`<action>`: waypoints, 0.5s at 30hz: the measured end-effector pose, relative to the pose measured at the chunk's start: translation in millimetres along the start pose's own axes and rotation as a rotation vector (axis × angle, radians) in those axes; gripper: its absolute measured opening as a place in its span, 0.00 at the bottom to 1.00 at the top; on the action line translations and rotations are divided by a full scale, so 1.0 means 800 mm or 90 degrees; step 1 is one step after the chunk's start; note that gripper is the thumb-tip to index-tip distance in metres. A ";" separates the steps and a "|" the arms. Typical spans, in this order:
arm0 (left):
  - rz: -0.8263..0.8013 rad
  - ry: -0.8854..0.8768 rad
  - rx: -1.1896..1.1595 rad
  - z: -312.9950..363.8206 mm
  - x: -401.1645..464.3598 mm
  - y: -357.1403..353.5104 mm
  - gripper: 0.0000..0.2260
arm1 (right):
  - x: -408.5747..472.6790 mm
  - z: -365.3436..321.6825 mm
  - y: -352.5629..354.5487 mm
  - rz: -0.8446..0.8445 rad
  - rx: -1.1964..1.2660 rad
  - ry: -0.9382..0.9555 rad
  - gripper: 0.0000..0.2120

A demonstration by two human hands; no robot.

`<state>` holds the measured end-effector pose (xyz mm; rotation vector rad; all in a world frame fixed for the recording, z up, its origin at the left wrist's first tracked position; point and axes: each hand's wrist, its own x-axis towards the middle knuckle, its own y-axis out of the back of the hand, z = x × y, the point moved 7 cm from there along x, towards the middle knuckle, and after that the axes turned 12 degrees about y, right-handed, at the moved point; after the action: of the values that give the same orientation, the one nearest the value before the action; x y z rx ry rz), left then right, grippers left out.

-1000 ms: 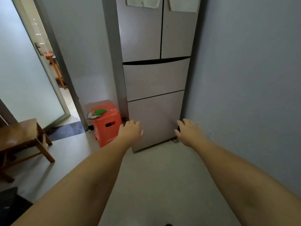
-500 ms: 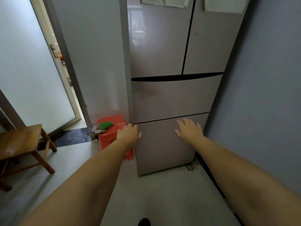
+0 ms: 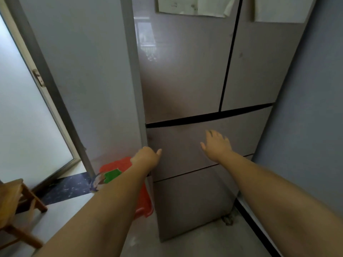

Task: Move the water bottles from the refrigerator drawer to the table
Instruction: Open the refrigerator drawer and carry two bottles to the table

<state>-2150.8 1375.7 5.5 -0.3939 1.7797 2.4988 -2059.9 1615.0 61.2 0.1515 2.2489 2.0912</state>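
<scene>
A tall pinkish-grey refrigerator [image 3: 185, 80] fills the middle of the view, with two upper doors and two drawers below, all closed. My right hand [image 3: 217, 144] is stretched out with spread fingers in front of the upper drawer [image 3: 185, 154], just below its dark top gap. My left hand [image 3: 146, 157] reaches toward that drawer's left edge, fingers loosely curled, thumb out, holding nothing. No water bottles are visible. The lower drawer [image 3: 189, 204] sits beneath.
A red plastic stool [image 3: 115, 165] with a green item [image 3: 111, 175] on it stands left of the fridge, partly behind my left arm. A wooden stool [image 3: 13, 204] is at far left. A frosted glass door [image 3: 24, 108] is left, a grey wall [image 3: 311, 117] right.
I have come closer to the refrigerator, which now fills more of the view. Both hands have risen from in front of the lower drawer to the upper drawer's front.
</scene>
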 end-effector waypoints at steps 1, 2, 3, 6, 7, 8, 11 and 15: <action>-0.034 0.015 -0.043 -0.001 0.016 -0.007 0.35 | 0.014 -0.005 0.003 0.012 0.003 0.008 0.30; -0.062 0.020 -0.090 -0.001 0.030 -0.012 0.36 | 0.028 -0.012 0.007 0.025 0.006 0.022 0.30; -0.080 0.011 -0.132 0.000 0.040 -0.016 0.37 | 0.039 -0.021 0.010 0.035 0.010 0.041 0.30; -0.108 -0.061 -0.259 0.014 0.070 -0.018 0.38 | 0.071 -0.043 0.010 0.039 0.007 0.101 0.30; -0.123 -0.066 -0.291 0.016 0.081 -0.021 0.40 | 0.079 -0.046 0.007 0.024 0.002 0.112 0.30; -0.132 -0.063 -0.342 0.015 0.101 -0.028 0.44 | 0.087 -0.048 0.001 0.003 -0.003 0.117 0.30; -0.148 -0.047 -0.438 0.017 0.119 -0.030 0.46 | 0.105 -0.043 -0.019 -0.058 -0.006 0.110 0.32; -0.100 -0.054 -0.425 0.021 0.106 -0.014 0.24 | 0.123 -0.035 -0.018 -0.071 -0.008 0.088 0.32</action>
<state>-2233.5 1385.7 -19.2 -0.4178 0.8015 2.8679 -2161.3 1598.1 50.5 -0.1202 2.2600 2.1176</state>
